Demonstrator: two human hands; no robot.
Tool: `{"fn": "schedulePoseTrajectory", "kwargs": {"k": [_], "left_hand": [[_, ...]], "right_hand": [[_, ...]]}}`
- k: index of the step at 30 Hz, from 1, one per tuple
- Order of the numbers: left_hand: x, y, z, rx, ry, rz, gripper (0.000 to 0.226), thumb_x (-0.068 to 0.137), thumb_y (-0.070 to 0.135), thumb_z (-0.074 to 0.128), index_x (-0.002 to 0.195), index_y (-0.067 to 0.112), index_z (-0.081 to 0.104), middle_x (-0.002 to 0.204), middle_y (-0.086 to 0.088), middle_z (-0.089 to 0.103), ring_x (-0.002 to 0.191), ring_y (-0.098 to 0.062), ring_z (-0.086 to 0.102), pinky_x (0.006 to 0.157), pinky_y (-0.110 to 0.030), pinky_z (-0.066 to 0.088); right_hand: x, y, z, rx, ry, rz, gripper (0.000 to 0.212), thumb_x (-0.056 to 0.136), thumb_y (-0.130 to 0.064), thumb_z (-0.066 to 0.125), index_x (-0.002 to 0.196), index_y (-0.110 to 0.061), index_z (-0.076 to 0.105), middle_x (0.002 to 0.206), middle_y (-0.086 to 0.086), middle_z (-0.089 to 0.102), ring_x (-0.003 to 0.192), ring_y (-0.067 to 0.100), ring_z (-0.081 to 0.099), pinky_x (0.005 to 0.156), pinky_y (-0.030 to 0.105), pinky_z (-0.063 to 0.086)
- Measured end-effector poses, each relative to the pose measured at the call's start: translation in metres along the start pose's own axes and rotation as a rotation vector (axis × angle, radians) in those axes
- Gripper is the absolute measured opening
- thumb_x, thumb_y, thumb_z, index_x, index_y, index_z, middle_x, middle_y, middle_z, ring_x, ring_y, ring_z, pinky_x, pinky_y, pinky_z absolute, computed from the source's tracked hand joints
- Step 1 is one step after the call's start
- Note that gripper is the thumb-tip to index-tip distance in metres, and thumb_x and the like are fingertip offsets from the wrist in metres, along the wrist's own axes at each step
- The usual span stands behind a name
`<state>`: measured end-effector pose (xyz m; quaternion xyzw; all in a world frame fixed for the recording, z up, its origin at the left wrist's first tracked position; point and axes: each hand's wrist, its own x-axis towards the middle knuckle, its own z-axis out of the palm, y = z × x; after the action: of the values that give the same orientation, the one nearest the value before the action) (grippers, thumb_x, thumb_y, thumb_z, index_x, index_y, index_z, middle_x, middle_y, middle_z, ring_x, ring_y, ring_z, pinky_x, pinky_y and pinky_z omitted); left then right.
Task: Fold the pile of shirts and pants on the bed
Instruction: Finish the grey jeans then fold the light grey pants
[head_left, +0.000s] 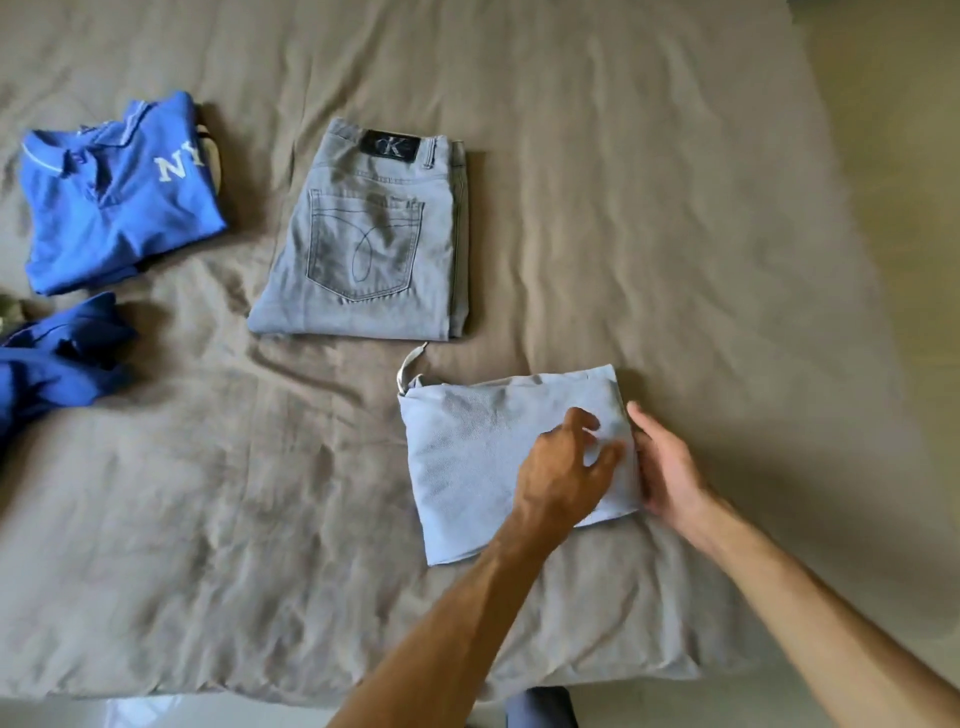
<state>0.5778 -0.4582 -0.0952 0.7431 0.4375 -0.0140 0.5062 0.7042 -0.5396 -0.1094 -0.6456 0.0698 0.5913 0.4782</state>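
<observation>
At nine o'clock in my view a rumpled dark blue shirt (57, 358) spills in from the frame's edge, with a folded blue polo (114, 208) lettered in white up at ten o'clock, and folded grey jeans (374, 249) (back pocket and black waist patch facing up) toward eleven, all on the wrinkled tan bed sheet (208, 493). Near four o'clock lies the folded light grey garment (467, 467), a drawstring loop poking from its far left corner. On it my left hand (561, 467) rests with fingers loosely spread, while my right hand (670, 467) presses straight fingers against its right edge; neither grips anything.
</observation>
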Motion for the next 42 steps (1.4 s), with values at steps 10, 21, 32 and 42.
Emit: {"fn": "schedulePoseTrajectory", "kwargs": {"k": [10,21,32,42], "left_hand": [[-0.031,-0.135,-0.087,-0.298,0.354,-0.51,0.076,0.061,0.067,0.088,0.119,0.028,0.057,0.114,0.003,0.074,0.107,-0.02,0.071,0.095,-0.049,0.058],[-0.025,-0.049,-0.12,-0.38,0.192,-0.266,0.022,0.079,0.042,0.089,0.072,0.025,0.076,0.071,0.008,0.076,0.076,-0.008,0.076,0.071,-0.033,0.061],[-0.112,-0.059,-0.019,0.658,-0.056,0.478,0.062,0.085,0.017,0.043,0.142,0.03,0.065,0.145,0.006,0.063,0.13,-0.018,0.064,0.1,-0.043,0.058],[-0.141,-0.115,0.015,0.751,-0.142,0.259,0.065,0.079,0.025,0.044,0.14,0.024,0.066,0.142,0.007,0.066,0.121,-0.023,0.07,0.082,-0.044,0.063]], "right_hand": [[0.033,0.003,0.001,-0.806,0.403,-0.228,0.059,0.057,-0.052,0.086,0.098,-0.024,0.052,0.102,0.003,0.06,0.092,0.026,0.06,0.079,0.037,0.049],[0.025,-0.049,-0.003,-0.443,0.114,-0.053,0.057,0.06,0.005,0.088,0.113,-0.005,0.071,0.101,0.007,0.079,0.101,0.026,0.074,0.077,0.03,0.055],[-0.018,-0.013,-0.018,0.234,0.033,0.242,0.083,0.096,-0.07,0.045,0.137,0.001,0.06,0.113,0.024,0.074,0.091,0.024,0.074,0.09,0.045,0.049],[-0.029,0.052,-0.025,0.15,0.08,0.206,0.061,0.093,-0.055,0.061,0.129,-0.006,0.065,0.112,0.013,0.076,0.094,0.027,0.071,0.084,0.04,0.056]]}}
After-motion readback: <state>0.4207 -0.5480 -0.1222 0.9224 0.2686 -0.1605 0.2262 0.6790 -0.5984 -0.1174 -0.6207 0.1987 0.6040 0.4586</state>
